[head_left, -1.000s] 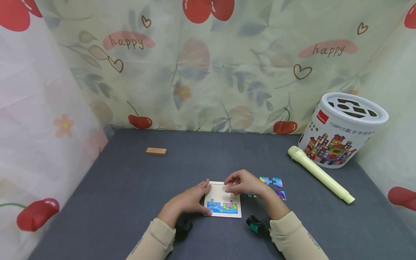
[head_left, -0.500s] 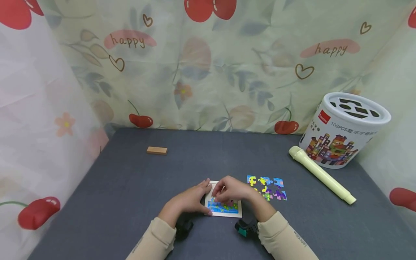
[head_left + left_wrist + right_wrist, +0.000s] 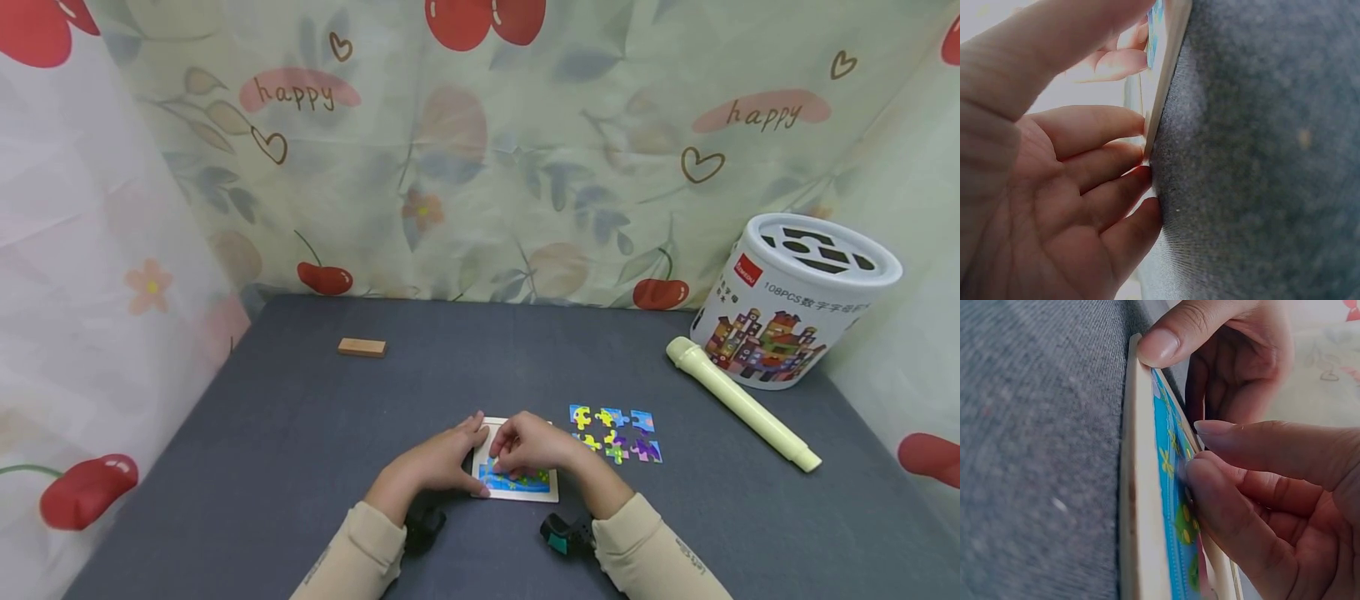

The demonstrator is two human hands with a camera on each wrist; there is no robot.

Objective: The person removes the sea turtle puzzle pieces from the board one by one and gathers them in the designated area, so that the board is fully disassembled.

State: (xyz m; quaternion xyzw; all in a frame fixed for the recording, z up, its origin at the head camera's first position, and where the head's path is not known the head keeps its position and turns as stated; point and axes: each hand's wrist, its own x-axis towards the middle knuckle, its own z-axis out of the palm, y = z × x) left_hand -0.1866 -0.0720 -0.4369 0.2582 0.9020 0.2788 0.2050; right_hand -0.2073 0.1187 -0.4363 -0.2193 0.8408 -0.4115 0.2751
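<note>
A small wooden puzzle board (image 3: 536,498) lies on the dark cloth, with blue and green pieces along its near part. My left hand (image 3: 435,460) spans its left side, thumb at the near corner; in the left wrist view that hand's (image 3: 1079,181) fingers rest against the board's edge (image 3: 1169,56). Over the board's middle is my right hand (image 3: 536,442), thumb and index finger bent together. In the right wrist view its (image 3: 1285,494) fingertips meet low over the printed pieces (image 3: 1175,450), pinching a small piece mostly hidden by them.
Several loose puzzle pieces (image 3: 617,450) lie just right of the board. Farther right are a pale yellow stick (image 3: 742,404) and a large white tub (image 3: 780,308). A small wooden block (image 3: 362,347) lies at the back left. A patterned curtain stands behind the table.
My right hand has moved left and nearer, from the board's far right part to its middle, uncovering more loose pieces. My left hand has stayed at the board's left side.
</note>
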